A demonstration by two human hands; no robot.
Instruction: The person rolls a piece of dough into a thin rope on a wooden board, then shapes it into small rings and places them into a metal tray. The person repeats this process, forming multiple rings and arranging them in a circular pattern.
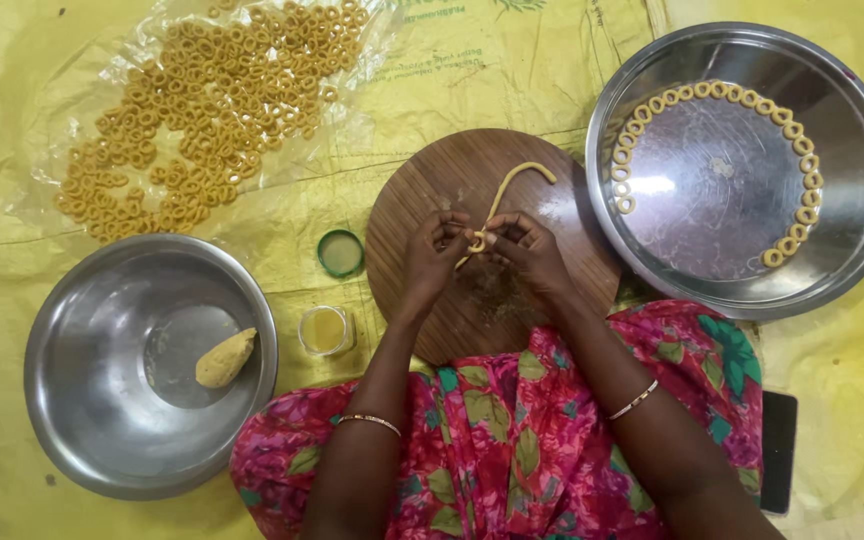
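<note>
Both hands meet over a round wooden board (422,180) in front of me. My left hand (434,250) and my right hand (527,248) pinch the near end of a thin yellow dough rope (514,176), curling it into a small ring between the fingertips. The rope's free end curves away across the board toward the upper right. A wide steel plate (852,230) to the right holds several finished dough rings (800,135) laid in an arc along its rim.
A steel bowl (82,400) at lower left holds a lump of yellow dough (224,358). A small open jar of yellow liquid (324,330) and its green lid (340,253) sit beside the board. Many rings (212,100) lie on clear plastic at upper left. A dark phone (778,450) lies at right.
</note>
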